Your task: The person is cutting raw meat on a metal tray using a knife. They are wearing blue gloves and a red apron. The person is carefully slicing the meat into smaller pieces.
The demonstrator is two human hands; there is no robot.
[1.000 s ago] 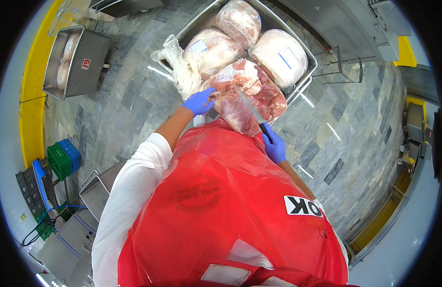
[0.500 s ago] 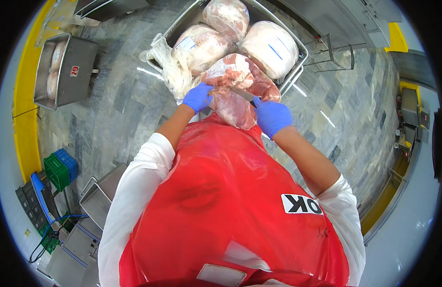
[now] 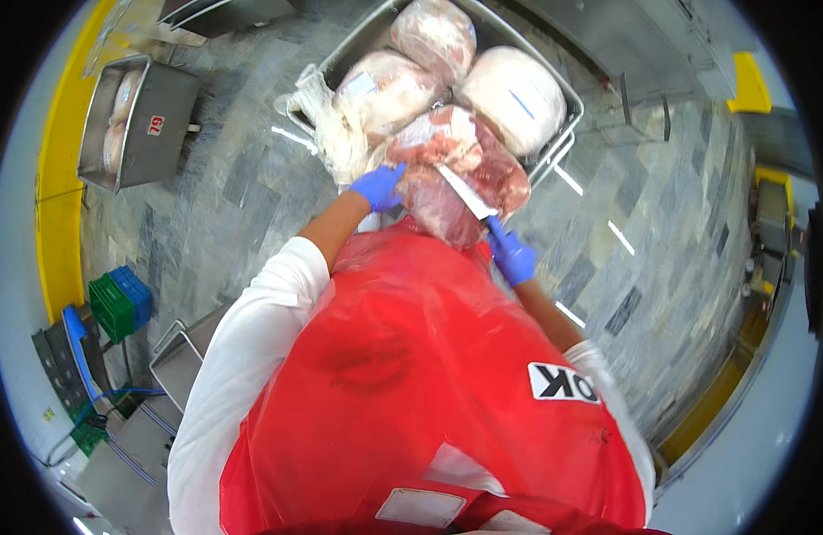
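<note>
A large cut of raw meat (image 3: pixel 434 201), reddish with pale fat, lies at the near edge of a metal tub (image 3: pixel 567 94). My left hand (image 3: pixel 378 187), in a blue glove, is closed on its left edge. In my blue-gloved right hand (image 3: pixel 513 254) is a knife (image 3: pixel 465 192), gripped by its dark handle. Its bright blade slants up and left across the top of the meat, tip near the pale fat. Farther in the tub sit a bagged piece of meat (image 3: pixel 389 94), another bagged piece (image 3: pixel 434 40) and a larger pale one (image 3: pixel 514 98).
Crumpled clear plastic (image 3: pixel 327 125) hangs over the tub's left rim. A metal bin with meat (image 3: pixel 162 134) stands at the far left. Green (image 3: pixel 113 308) and blue crates (image 3: pixel 133 294) are lower left. My red apron (image 3: pixel 411 383) reaches up to the meat.
My right hand has drawn the knife back toward me and lowered, so more of the blade shows. My left hand stays on the meat's left edge. The whole view has shifted slightly.
</note>
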